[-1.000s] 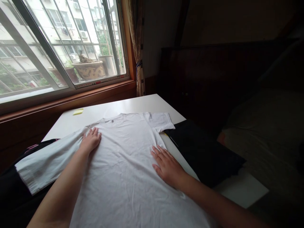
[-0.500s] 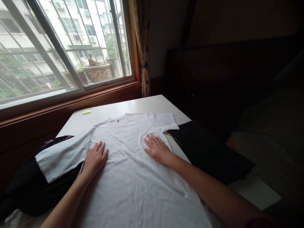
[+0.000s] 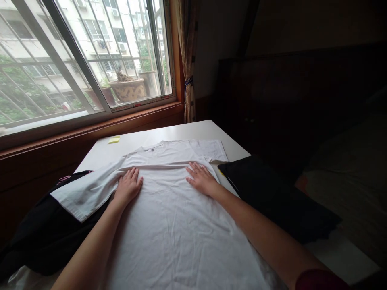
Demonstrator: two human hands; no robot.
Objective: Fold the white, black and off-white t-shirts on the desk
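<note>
A white T-shirt (image 3: 172,213) lies spread on a white table, its collar toward the far side and its sleeves out to both sides. My left hand (image 3: 129,186) rests flat on the shirt's left chest, close to the sleeve seam, fingers stretched out. Across from it, my right hand (image 3: 201,177) presses flat on the right chest with its fingers apart. A raised crease in the cloth runs between the two hands, just below the collar. Neither hand grips anything.
On the left lies a dark garment (image 3: 39,233) with pink marks, partly under the sleeve. Black folded cloth (image 3: 278,193) lies to the right. A yellow sticky note (image 3: 114,139) is on the table (image 3: 181,131) near the window (image 3: 121,52). A curtain (image 3: 189,60) hangs beside it.
Both hands have slid a little away from me, toward the collar, pushing the cloth into a crease. The left sleeve has shifted slightly. The view has turned slightly left.
</note>
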